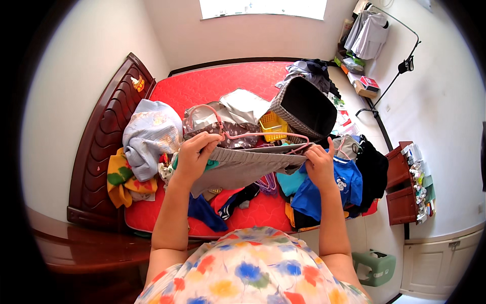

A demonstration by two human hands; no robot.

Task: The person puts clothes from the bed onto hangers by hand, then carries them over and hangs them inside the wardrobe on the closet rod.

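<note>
A pair of grey pants (pixel 243 169) with a gathered waistband is stretched between my two hands, above the pile on the bed. My left hand (pixel 195 152) pinches the left end of the waistband beside the hook of a pink hanger (pixel 268 134). At the other end my right hand (pixel 320 164) is closed on the waistband near the hanger's tip, its index finger raised. The hanger lies along the waistband's upper edge, partly inside it. Under my right forearm lies a blue T-shirt (pixel 334 185). How far the pant legs reach is hidden.
Clothes cover much of the red mattress (pixel 243 76). A checked fabric bin (pixel 309 109) and a yellow basket (pixel 273 126) stand beyond my hands. Purple hangers (pixel 267 184) lie below the pants. A green stool (pixel 374 267) stands on the floor at right.
</note>
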